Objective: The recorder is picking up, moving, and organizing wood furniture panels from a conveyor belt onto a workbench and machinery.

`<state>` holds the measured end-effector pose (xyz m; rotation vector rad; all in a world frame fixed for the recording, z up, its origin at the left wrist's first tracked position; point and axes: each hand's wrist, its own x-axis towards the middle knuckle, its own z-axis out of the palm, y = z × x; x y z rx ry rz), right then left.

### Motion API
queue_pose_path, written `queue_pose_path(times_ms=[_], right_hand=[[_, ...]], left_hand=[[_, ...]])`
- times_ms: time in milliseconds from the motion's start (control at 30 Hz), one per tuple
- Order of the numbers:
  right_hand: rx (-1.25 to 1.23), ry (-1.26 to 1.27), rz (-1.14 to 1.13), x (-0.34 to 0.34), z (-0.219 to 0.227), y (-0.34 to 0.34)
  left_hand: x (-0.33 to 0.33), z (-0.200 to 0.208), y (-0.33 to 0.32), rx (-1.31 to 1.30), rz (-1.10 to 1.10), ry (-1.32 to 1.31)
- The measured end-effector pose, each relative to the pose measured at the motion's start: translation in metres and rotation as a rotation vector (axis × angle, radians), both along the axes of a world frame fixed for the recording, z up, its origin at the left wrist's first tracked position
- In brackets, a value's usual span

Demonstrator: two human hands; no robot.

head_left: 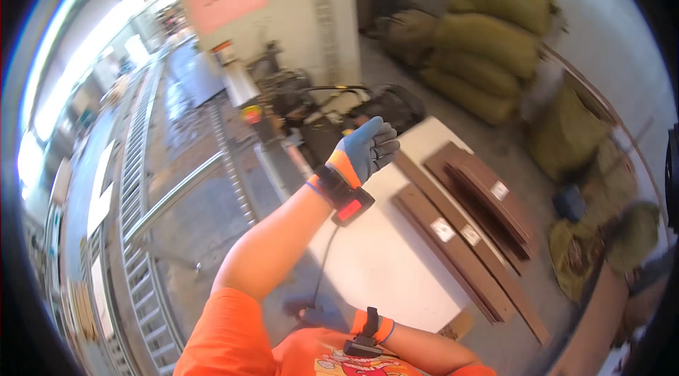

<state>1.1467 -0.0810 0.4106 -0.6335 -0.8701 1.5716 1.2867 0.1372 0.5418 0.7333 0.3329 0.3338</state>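
Note:
My left hand [364, 151], in a blue and grey glove with an orange cuff, reaches out past the far end of a brown board. Its fingers are stretched out and nothing shows in them. A black device [346, 199] with a red patch is strapped at that wrist, and a thin dark cord [327, 259] hangs from it. My right hand [329, 314], gloved too, is held low in front of my orange shirt, near the cord's lower end; its fingers are blurred. Brown boards [453, 252] with white labels lie on a white panel [382, 263].
Stuffed olive sacks [488, 50] are stacked at the far right, with a loose open sack [576, 252] nearer. Dark machinery [318, 103] stands beyond my left hand. A metal ladder-like frame [138, 164] and rails run along the left. A pale cabinet [290, 15] rises behind.

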Motion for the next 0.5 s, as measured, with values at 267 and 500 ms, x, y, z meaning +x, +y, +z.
queue_pose_path(times_ms=[267, 500], right_hand=[[-0.032, -0.272, 0.390, -0.038, 0.088, 0.020], [-0.543, -0.148, 0.639, -0.229, 0.007, 0.027]], left_hand=[[-0.340, -0.042, 0.099, 0.048, 0.614, 0.135], [-0.721, -0.340, -0.079, -0.358, 0.987, 0.417]])
